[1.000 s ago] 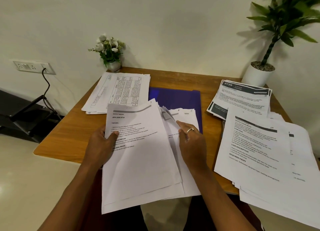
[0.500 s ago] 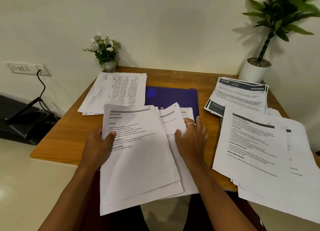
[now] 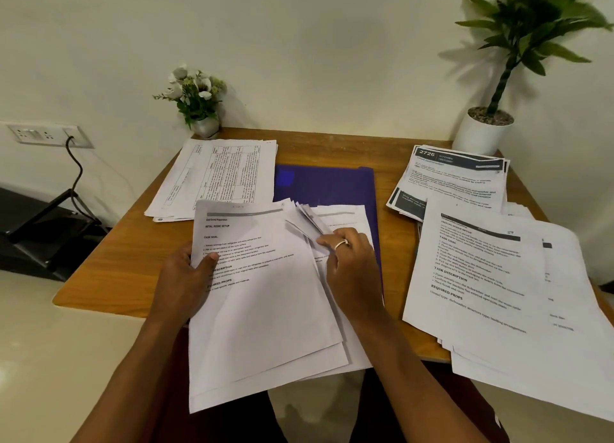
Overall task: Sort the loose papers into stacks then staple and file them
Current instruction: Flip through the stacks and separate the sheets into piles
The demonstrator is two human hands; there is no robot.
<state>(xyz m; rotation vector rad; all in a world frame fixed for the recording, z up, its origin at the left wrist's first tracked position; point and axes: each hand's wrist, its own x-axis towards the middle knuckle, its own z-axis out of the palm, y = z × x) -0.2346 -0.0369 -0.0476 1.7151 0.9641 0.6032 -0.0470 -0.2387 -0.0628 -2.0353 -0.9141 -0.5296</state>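
Pinches fanned corners with the curled right hand (image 3: 352, 269), thumb-clamps with the left hand (image 3: 186, 283) the loose bundle (image 3: 265, 309) lying over the blue folder (image 3: 325, 183) and overhanging the table (image 3: 109, 266); risks dropping lower sheets floorward through a slack grip.

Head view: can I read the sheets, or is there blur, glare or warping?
Head view: headings on the held sheets read, small print is soft; head view: the big plant is smeared and throws a soft shadow on the wall; head view: a pale glare patch sits on the blue folder; head view: the right pile looks stretched toward the corner, wide-angle warp.
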